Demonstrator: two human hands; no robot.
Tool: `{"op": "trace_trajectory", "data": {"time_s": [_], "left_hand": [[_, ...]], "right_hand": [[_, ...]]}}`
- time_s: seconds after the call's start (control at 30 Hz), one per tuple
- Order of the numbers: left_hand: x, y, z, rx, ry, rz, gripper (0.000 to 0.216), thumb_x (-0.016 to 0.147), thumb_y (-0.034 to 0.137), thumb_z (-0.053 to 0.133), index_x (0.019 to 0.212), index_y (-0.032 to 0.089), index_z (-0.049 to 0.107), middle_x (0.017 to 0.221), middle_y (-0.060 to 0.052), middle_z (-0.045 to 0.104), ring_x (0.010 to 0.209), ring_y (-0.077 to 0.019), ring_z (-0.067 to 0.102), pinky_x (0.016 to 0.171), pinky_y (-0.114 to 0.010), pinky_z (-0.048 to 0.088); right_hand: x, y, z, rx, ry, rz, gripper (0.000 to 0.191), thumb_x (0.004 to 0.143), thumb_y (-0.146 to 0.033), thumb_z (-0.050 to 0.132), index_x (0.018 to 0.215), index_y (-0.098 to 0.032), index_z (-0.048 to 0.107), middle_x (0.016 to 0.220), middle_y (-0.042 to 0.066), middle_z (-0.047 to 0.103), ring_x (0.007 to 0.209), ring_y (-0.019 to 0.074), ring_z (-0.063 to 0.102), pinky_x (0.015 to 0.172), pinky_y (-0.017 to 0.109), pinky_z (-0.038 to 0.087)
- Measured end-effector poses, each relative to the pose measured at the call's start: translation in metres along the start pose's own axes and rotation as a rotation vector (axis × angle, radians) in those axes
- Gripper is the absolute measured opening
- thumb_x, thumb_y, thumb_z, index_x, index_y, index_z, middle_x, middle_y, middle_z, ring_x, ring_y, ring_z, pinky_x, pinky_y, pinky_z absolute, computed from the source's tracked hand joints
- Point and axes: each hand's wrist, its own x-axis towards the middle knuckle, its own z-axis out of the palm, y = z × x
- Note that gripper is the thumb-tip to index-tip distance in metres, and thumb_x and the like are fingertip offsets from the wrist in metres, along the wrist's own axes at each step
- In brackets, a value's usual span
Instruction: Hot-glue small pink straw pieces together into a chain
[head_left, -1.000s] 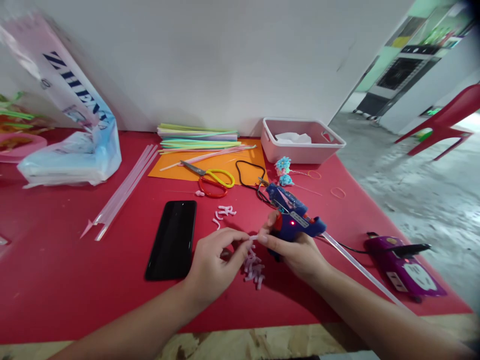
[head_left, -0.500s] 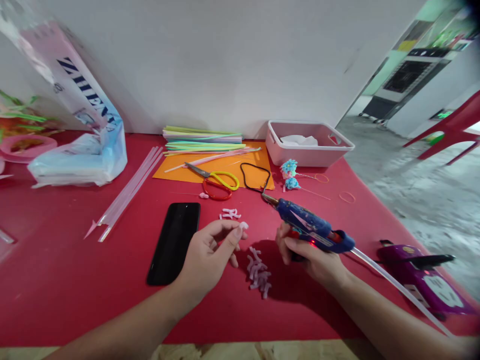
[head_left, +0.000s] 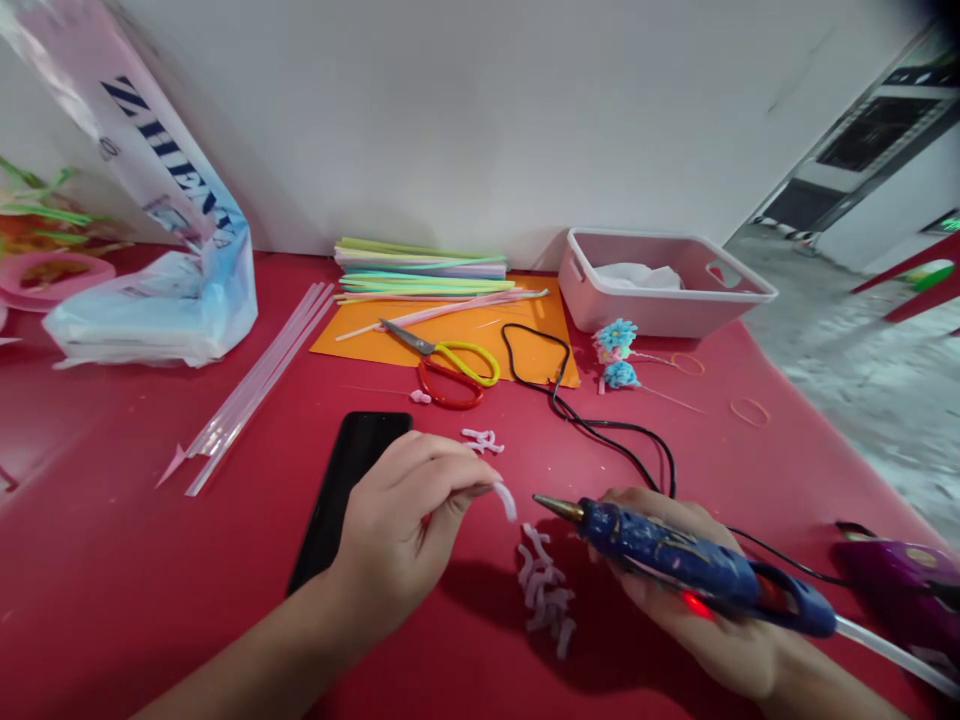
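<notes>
My left hand (head_left: pixel 401 525) pinches a small pale pink straw piece (head_left: pixel 505 499) between thumb and fingertips, just above the red table. My right hand (head_left: pixel 694 600) grips a blue hot glue gun (head_left: pixel 697 565), whose metal nozzle (head_left: pixel 556 506) points left at the straw piece, a short gap away. A red light glows on the gun's underside. A little pile of similar pink straw pieces (head_left: pixel 545 590) lies on the table below and between my hands. A clear glue stick (head_left: pixel 892 655) juts from the gun's back.
A black phone (head_left: pixel 352 470) lies under my left hand. Further back are scissors (head_left: pixel 446 365) on orange paper (head_left: pixel 450 335), stacked coloured straws (head_left: pixel 420 270), clear straws (head_left: pixel 251 390), a white basket (head_left: pixel 664 285), blue straw flowers (head_left: pixel 616 355), a plastic bag (head_left: pixel 157 280), a purple object (head_left: pixel 904 585).
The glue gun has swung down and nearer, its nozzle now level and aimed at the straw piece. My left hand kept its pinch and shifted slightly toward the gun.
</notes>
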Motion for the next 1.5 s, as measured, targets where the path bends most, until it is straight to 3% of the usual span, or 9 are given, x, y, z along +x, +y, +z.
{"op": "trace_trajectory", "data": {"time_s": [0.13,0.2,0.27,0.37,0.47,0.77,1.5], "left_hand": [[0.000,0.002,0.002,-0.031,-0.002,-0.006,0.019,0.089,0.002,0.059,0.091,0.018,0.070,0.085,-0.002,0.074,0.082,-0.0115,0.066,0.079,-0.022,0.050],[0.000,0.005,0.004,-0.088,-0.014,-0.115,0.015,0.089,0.007,0.061,0.088,0.018,0.071,0.081,-0.001,0.072,0.077,-0.0113,0.064,0.073,-0.021,0.049],[0.000,0.010,0.006,-0.206,-0.037,-0.358,0.011,0.090,0.016,0.062,0.084,0.019,0.071,0.075,0.000,0.068,0.067,-0.0106,0.059,0.062,-0.021,0.046],[-0.001,0.016,0.009,-0.495,-0.055,-0.794,0.017,0.087,0.027,0.066,0.072,0.018,0.068,0.066,0.001,0.061,0.061,-0.0102,0.053,0.057,-0.021,0.043],[0.000,0.019,0.012,-0.665,-0.054,-0.977,0.022,0.082,0.029,0.070,0.065,0.017,0.065,0.059,0.003,0.056,0.054,-0.0075,0.043,0.053,-0.020,0.037],[-0.004,0.020,0.016,-0.723,-0.061,-1.018,0.021,0.080,0.029,0.072,0.064,0.017,0.065,0.058,0.004,0.058,0.054,-0.0070,0.041,0.053,-0.021,0.033],[-0.003,0.022,0.017,-0.749,-0.071,-1.013,0.022,0.077,0.029,0.071,0.064,0.017,0.057,0.059,0.005,0.048,0.055,-0.0079,0.034,0.054,-0.024,0.028]], "right_hand": [[0.000,0.000,0.003,-0.059,0.028,-0.133,0.007,0.082,-0.026,0.061,0.089,-0.027,0.062,0.067,0.001,0.060,0.053,0.0159,0.052,0.049,0.029,0.040],[0.000,0.001,0.004,-0.080,0.019,-0.158,0.011,0.081,-0.027,0.060,0.093,-0.026,0.061,0.066,0.000,0.058,0.050,0.0157,0.051,0.046,0.029,0.039],[-0.001,0.001,0.006,-0.102,0.042,-0.190,0.016,0.081,-0.023,0.059,0.097,-0.025,0.062,0.065,0.000,0.059,0.048,0.0149,0.051,0.044,0.028,0.039],[-0.002,-0.001,0.008,-0.178,0.079,-0.264,0.024,0.079,-0.009,0.057,0.097,-0.025,0.060,0.069,-0.002,0.062,0.051,0.0130,0.056,0.048,0.025,0.043],[-0.001,-0.004,0.009,-0.236,0.066,-0.268,0.026,0.077,-0.004,0.056,0.092,-0.025,0.057,0.071,-0.003,0.062,0.052,0.0108,0.056,0.047,0.022,0.042],[0.003,-0.004,0.009,-0.353,0.023,-0.261,0.026,0.077,-0.006,0.061,0.093,-0.025,0.054,0.074,-0.004,0.062,0.059,0.0097,0.059,0.055,0.020,0.047],[0.004,-0.003,0.006,-0.439,0.035,-0.263,0.020,0.081,-0.012,0.061,0.094,-0.026,0.053,0.074,-0.002,0.064,0.058,0.0121,0.060,0.052,0.022,0.048]]}}
